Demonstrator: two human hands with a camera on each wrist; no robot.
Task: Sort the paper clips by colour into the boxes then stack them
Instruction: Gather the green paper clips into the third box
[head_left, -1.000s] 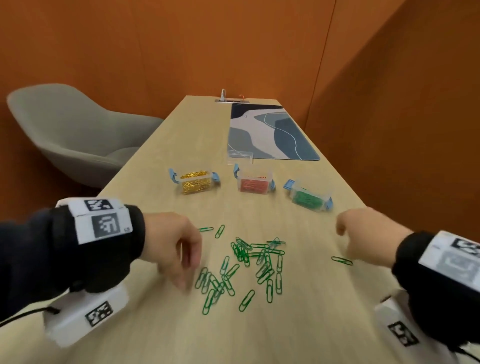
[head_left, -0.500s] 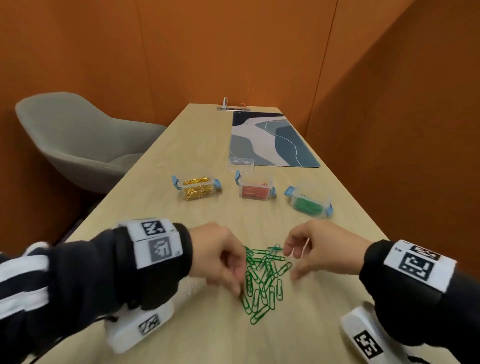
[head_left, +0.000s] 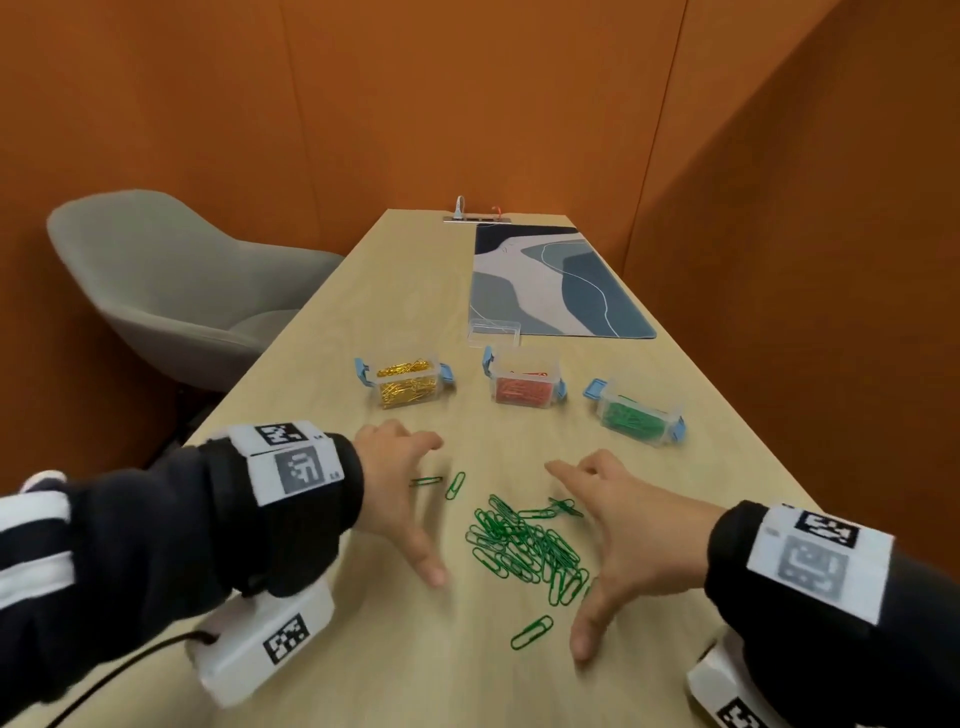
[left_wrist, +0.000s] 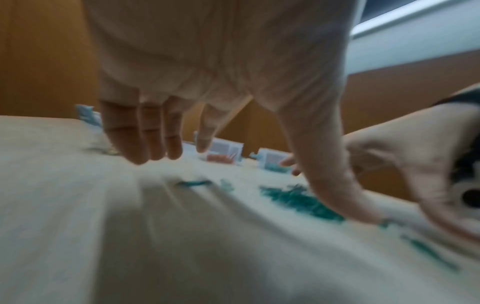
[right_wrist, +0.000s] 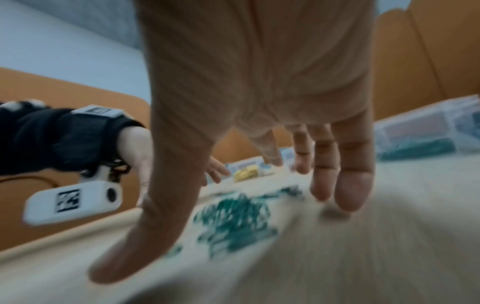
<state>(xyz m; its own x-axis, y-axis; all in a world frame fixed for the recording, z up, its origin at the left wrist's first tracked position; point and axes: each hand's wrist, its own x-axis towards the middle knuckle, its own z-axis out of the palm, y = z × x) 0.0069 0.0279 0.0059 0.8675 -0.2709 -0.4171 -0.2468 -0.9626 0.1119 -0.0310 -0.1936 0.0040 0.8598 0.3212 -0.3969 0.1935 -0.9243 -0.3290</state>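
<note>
A heap of green paper clips (head_left: 524, 545) lies on the wooden table between my hands, blurred in the left wrist view (left_wrist: 298, 199) and the right wrist view (right_wrist: 233, 218). My left hand (head_left: 405, 493) is spread open left of the heap, fingers straight, holding nothing. My right hand (head_left: 618, 535) is spread open on the heap's right side, thumb near the table. Two stray clips (head_left: 441, 483) lie by the left fingers, another (head_left: 531, 632) near the front. Beyond stand three clear boxes: yellow clips (head_left: 405, 384), red clips (head_left: 522, 384), green clips (head_left: 635, 415).
A clear lid (head_left: 493, 332) lies behind the red box at the edge of a blue patterned mat (head_left: 550, 286). A grey chair (head_left: 171, 280) stands left of the table. Orange walls close in at the back and right.
The scattered clips have been pushed together into a tight heap. Both hands, drawn in on the heap half a second ago, have now spread open and pulled apart to either side.
</note>
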